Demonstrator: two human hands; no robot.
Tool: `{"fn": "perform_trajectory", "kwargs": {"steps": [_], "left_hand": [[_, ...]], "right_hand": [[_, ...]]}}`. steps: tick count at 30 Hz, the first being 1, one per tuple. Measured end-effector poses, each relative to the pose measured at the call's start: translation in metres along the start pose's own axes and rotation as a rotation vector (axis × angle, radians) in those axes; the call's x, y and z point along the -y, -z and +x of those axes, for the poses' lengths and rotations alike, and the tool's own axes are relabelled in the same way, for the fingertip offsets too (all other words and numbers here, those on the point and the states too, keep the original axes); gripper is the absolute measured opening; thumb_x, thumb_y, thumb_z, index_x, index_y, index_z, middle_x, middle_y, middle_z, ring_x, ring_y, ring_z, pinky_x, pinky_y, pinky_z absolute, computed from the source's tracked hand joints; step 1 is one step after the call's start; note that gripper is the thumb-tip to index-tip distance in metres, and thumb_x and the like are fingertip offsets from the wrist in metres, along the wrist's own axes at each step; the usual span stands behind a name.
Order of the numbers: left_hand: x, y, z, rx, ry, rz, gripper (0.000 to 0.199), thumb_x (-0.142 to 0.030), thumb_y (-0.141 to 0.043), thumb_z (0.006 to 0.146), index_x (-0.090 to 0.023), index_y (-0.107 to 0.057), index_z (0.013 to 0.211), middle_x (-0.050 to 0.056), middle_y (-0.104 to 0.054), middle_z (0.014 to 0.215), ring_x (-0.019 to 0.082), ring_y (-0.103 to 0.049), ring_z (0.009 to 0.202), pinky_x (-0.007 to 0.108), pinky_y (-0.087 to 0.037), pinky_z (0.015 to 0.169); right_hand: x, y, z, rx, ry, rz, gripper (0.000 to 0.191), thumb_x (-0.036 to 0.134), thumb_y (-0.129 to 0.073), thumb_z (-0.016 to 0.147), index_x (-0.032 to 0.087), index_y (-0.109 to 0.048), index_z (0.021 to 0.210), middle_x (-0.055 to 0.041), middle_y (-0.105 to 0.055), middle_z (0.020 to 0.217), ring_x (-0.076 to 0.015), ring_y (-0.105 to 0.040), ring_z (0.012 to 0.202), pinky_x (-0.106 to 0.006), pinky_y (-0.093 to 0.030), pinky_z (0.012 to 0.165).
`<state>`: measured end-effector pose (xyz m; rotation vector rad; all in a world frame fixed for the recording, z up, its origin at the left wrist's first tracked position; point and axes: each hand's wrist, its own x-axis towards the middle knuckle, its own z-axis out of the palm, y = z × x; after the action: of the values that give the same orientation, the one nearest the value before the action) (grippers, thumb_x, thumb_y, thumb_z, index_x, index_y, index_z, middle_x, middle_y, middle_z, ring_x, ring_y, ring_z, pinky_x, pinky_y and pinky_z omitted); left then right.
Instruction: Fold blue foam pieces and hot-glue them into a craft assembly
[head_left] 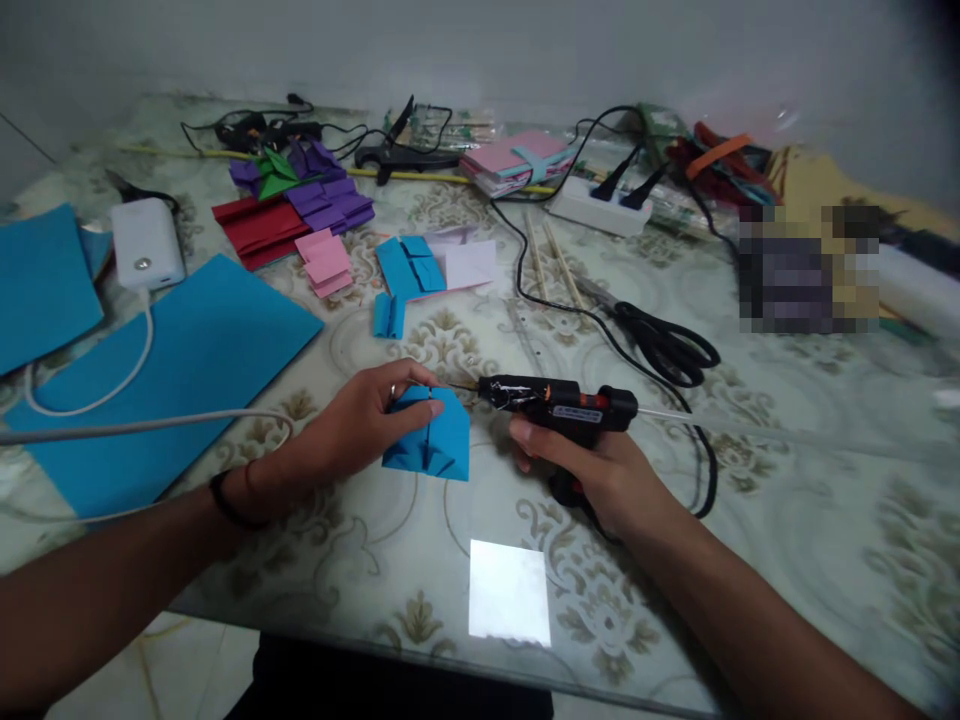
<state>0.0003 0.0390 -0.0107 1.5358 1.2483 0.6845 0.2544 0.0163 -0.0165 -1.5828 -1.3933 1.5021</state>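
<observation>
My left hand [375, 415] pinches a folded blue paper piece [450, 440] near its upper edge, thumb on top. The piece has a dark slit down its middle and creased folds at its lower edge. In my right hand [592, 465] is a black glue gun [566, 400], lying sideways with its nozzle pointing left. The nozzle tip is at the upper edge of the blue paper, close to my left fingertips. A clear glue stick [675, 415] sticks out of the gun's back end.
Large blue sheets [180, 360] and a white power bank [148, 243] with a cable lie left. Folded papers [266, 225] are behind. Black scissors [664, 340], wooden sticks [562, 263], a power strip [600, 207] and the gun's black cord [551, 303] lie at the back right.
</observation>
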Motion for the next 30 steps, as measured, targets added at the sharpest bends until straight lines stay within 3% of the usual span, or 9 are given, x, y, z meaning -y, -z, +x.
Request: {"fn": "perform_trajectory", "kwargs": {"steps": [8,21,30], "left_hand": [[0.003,-0.002,0.000,0.039,0.018,-0.060,0.021,-0.037,-0.068,0.090,-0.018,-0.066,0.098,-0.006,-0.046,0.067,0.009,-0.040,0.056,0.020,-0.031,0.049],[0.003,-0.002,0.000,0.054,-0.027,-0.042,0.018,-0.035,-0.069,0.088,-0.018,-0.068,0.094,-0.006,-0.053,0.067,0.010,-0.048,0.061,0.021,-0.038,0.055],[0.004,-0.001,-0.001,0.066,-0.039,-0.031,0.016,-0.034,-0.070,0.088,-0.019,-0.067,0.093,-0.005,-0.055,0.070,0.011,-0.050,0.064,0.021,-0.039,0.056]], "right_hand": [[0.001,0.004,0.002,0.045,0.053,-0.075,0.051,0.066,-0.075,0.083,0.019,-0.063,0.068,-0.0013,-0.059,0.061,-0.0150,-0.048,0.058,-0.031,-0.035,0.053],[0.006,0.001,0.002,0.045,0.088,-0.179,0.050,0.067,-0.076,0.080,0.023,-0.059,0.064,0.0009,-0.053,0.057,-0.0146,-0.042,0.053,-0.031,-0.034,0.049],[0.012,0.000,0.002,0.060,0.134,-0.204,0.046,0.063,-0.076,0.081,0.027,-0.056,0.060,-0.0003,-0.050,0.055,-0.0208,-0.051,0.061,-0.034,-0.039,0.053]]}}
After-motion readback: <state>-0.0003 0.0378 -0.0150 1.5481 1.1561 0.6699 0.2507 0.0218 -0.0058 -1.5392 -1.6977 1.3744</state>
